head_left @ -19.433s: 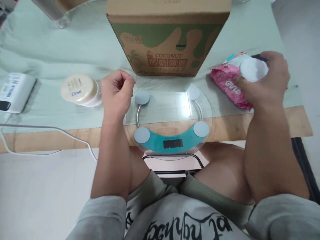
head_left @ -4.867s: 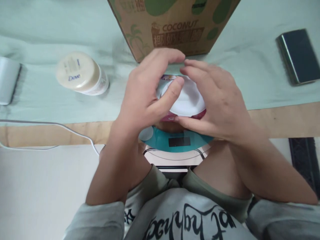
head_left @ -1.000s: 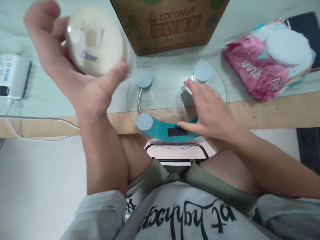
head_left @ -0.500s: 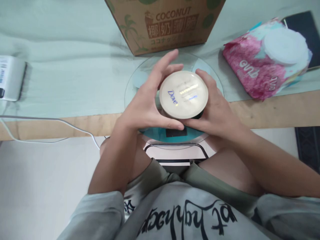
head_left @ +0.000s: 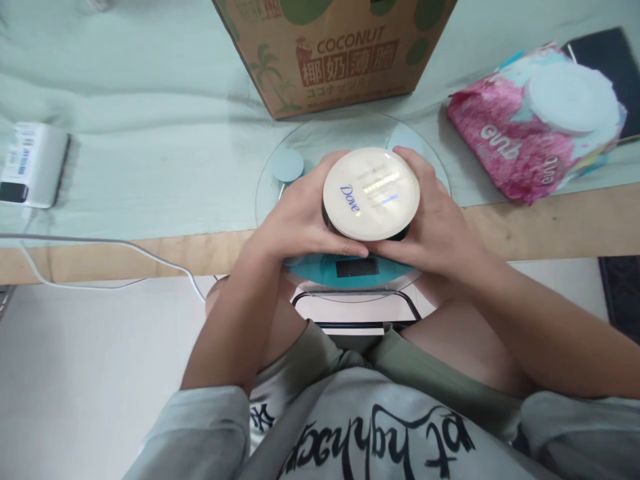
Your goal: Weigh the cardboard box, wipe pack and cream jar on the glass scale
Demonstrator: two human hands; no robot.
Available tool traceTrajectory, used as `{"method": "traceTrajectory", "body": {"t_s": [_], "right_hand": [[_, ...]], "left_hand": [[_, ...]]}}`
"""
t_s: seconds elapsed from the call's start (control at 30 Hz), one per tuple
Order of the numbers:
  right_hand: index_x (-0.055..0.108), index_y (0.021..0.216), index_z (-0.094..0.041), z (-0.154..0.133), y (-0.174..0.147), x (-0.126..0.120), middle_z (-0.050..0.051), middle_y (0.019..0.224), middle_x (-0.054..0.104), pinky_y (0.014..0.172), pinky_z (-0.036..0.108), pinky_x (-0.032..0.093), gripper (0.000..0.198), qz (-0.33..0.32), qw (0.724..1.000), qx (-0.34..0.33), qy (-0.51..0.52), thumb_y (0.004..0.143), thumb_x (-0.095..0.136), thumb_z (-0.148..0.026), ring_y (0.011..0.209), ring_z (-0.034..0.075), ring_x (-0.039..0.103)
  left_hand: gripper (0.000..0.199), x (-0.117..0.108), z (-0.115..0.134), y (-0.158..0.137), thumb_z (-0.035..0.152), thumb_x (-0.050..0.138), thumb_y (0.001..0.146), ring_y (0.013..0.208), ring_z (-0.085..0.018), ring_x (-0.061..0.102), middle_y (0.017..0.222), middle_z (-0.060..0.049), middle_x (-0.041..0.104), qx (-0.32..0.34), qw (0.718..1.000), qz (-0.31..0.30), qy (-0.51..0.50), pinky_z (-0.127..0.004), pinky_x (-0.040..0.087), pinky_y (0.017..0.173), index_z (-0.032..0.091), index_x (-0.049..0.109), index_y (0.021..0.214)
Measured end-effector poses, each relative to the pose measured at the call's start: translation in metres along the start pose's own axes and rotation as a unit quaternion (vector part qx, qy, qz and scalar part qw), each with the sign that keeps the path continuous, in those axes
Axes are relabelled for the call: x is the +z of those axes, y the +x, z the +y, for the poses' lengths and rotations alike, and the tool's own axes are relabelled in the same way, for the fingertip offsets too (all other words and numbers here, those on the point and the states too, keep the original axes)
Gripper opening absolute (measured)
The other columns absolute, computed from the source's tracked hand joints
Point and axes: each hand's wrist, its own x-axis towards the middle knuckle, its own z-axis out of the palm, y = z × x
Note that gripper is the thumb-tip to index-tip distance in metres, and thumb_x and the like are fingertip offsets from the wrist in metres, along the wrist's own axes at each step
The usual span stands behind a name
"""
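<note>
A round jar (head_left: 371, 193) with a cream lid marked Dove is between my two hands, its lid facing up. My left hand (head_left: 307, 213) is wrapped round the jar's left side, thumb along the near edge. On the other side, my right hand (head_left: 440, 213) grips it, with the thumb tip meeting the left thumb. Beneath the jar lies a round glass scale (head_left: 300, 267) with a dark display and a teal front band. The jar's underside is hidden, so I cannot tell whether it touches the glass.
A cardboard coconut box (head_left: 345, 60) stands behind the scale. To the right lies a pink wipes pack (head_left: 520, 133) over a dark flat object (head_left: 607, 80). A white power bank (head_left: 35, 163) with a cable (head_left: 115, 241) is at left. The wooden table edge (head_left: 550, 227) runs in front.
My left fingers, spread off the jar before, have closed round its left side. The right hand keeps its grip. The whole view has shifted slightly.
</note>
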Motion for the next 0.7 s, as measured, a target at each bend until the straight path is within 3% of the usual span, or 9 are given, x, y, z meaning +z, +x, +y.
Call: {"method": "traceTrajectory", "body": {"t_s": [0.2,0.3,0.4,0.5,0.57,0.6,0.63,0.7], "right_hand": [[0.017,0.164,-0.017,0.002,0.000,0.000,0.020,0.168,0.031,0.130,0.060,0.041,0.105,-0.011,1.000,0.014,0.015,0.089,0.058,-0.078,0.157,0.036,0.041],[0.012,0.166,-0.015,0.001,0.000,0.001,0.021,0.168,0.032,0.133,0.060,0.038,0.106,-0.017,1.000,0.009,0.019,0.091,0.054,-0.078,0.158,0.034,0.040],[0.001,0.168,-0.012,0.001,0.000,0.001,0.023,0.168,0.030,0.133,0.059,0.038,0.110,-0.023,1.000,0.015,0.010,0.094,0.054,-0.074,0.160,0.034,0.038],[0.001,0.169,-0.010,0.001,-0.001,0.001,0.023,0.169,0.029,0.132,0.057,0.040,0.106,-0.021,0.999,0.021,-0.017,0.096,0.053,-0.066,0.158,0.033,0.040],[0.008,0.168,-0.007,0.000,-0.001,0.002,0.023,0.167,0.033,0.132,0.056,0.041,0.099,-0.016,0.999,0.016,-0.031,0.098,0.050,-0.063,0.156,0.032,0.043],[0.011,0.168,-0.005,0.000,0.000,0.002,0.023,0.166,0.035,0.132,0.055,0.041,0.097,-0.015,0.999,0.015,-0.034,0.098,0.049,-0.062,0.155,0.032,0.044],[0.014,0.167,-0.005,0.000,0.000,0.002,0.023,0.165,0.038,0.131,0.055,0.041,0.096,-0.011,0.999,0.013,-0.034,0.098,0.049,-0.062,0.153,0.032,0.046],[0.019,0.167,-0.006,0.001,0.001,0.003,0.023,0.162,0.041,0.130,0.057,0.041,0.094,-0.011,0.999,0.012,-0.034,0.098,0.048,-0.062,0.150,0.033,0.048]], "left_hand": [[0.116,0.001,0.005,0.001,0.061,0.100,0.060,0.147,-0.034,0.053,0.156,-0.016,0.051,-0.017,0.999,0.011,-0.035,-0.046,0.049,0.123,0.027,0.035,0.151],[0.112,0.002,0.011,0.000,0.079,0.090,0.062,0.140,-0.033,0.059,0.149,-0.013,0.058,-0.023,0.999,0.032,-0.030,-0.047,0.051,0.120,0.027,0.041,0.148],[0.104,-0.005,0.005,-0.002,0.091,0.077,0.068,0.134,-0.030,0.063,0.140,-0.011,0.064,0.008,0.995,0.101,-0.006,-0.044,0.053,0.119,0.023,0.050,0.142],[0.100,-0.028,-0.034,-0.003,0.090,0.073,0.074,0.132,-0.026,0.061,0.139,-0.007,0.062,0.100,0.956,0.266,0.069,-0.041,0.052,0.118,0.021,0.049,0.142],[0.110,-0.050,-0.073,-0.005,0.101,0.064,0.068,0.123,-0.022,0.061,0.130,-0.002,0.059,0.166,0.890,0.405,0.127,-0.040,0.056,0.110,0.022,0.044,0.141],[0.108,-0.061,-0.092,-0.008,0.105,0.056,0.069,0.121,-0.019,0.060,0.127,0.000,0.057,0.148,0.860,0.465,0.152,-0.039,0.057,0.109,0.023,0.041,0.139],[0.110,-0.071,-0.110,-0.013,0.107,0.055,0.067,0.119,-0.018,0.059,0.125,0.002,0.055,0.129,0.848,0.490,0.159,-0.040,0.057,0.108,0.023,0.038,0.135],[0.090,-0.085,-0.137,-0.029,0.096,0.056,0.082,0.116,-0.015,0.058,0.122,0.003,0.052,0.075,0.840,0.511,0.164,-0.047,0.057,0.112,0.021,0.036,0.128]]}}
